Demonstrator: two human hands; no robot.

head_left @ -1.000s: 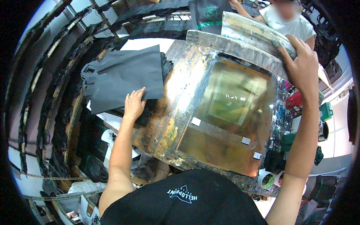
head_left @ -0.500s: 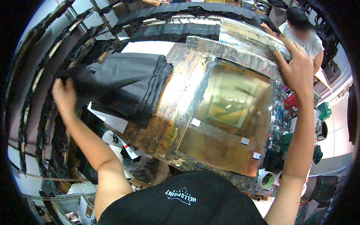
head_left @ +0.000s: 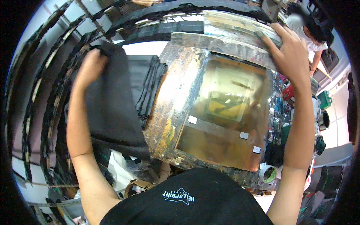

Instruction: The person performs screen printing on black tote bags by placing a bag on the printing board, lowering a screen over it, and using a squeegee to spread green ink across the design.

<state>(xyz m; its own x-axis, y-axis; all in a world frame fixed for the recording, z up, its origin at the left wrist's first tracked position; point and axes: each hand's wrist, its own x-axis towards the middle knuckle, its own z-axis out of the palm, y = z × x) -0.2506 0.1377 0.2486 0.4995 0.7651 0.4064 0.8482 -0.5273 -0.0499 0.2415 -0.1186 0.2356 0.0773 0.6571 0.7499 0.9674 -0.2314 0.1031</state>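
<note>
My left hand [head_left: 93, 65] is closed on the upper edge of a black fabric sheet [head_left: 112, 105], which hangs down over the left part of a pile of folded black fabric [head_left: 147, 86]. On the far right, my right hand [head_left: 290, 52] wraps over the end of a paint-stained wooden frame [head_left: 240, 28], its thumb on the near side. Between the hands lies a glossy amber printing board [head_left: 210, 142] with a pale rectangular patch [head_left: 227, 95] and small white tabs, one a white square [head_left: 192, 119].
Racks draped with dark sheets [head_left: 32, 112] stand along the left. A stained wooden table edge [head_left: 159, 140] runs beside the pile. At the table's right corner is a white pot [head_left: 268, 174] with green inside. Another person [head_left: 309, 33] is at the far right, near a green container [head_left: 325, 99].
My left hand has moved right and up, drawing the black sheet across the pile. My right hand stays on the frame. The other person has bent lower.
</note>
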